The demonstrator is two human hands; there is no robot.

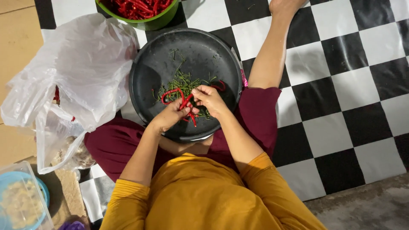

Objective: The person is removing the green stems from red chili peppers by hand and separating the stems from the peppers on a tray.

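A round black tray (149, 72) rests on my lap and holds a small heap of green chili stems (184, 81). My left hand (168, 117) grips a bunch of long red chilies (172, 92) over the tray's near side. My right hand (209, 99) pinches the top end of one of those chilies, its fingers touching the left hand's. A loose red chili (220, 86) lies on the tray beside the right hand.
A green bowl (159, 20) of red chilies stands beyond the tray. A crumpled clear plastic bag (81, 64) lies to the left. A clear box with a blue dish (19, 200) sits at lower left. My leg (270, 51) stretches over the black-and-white checked mat.
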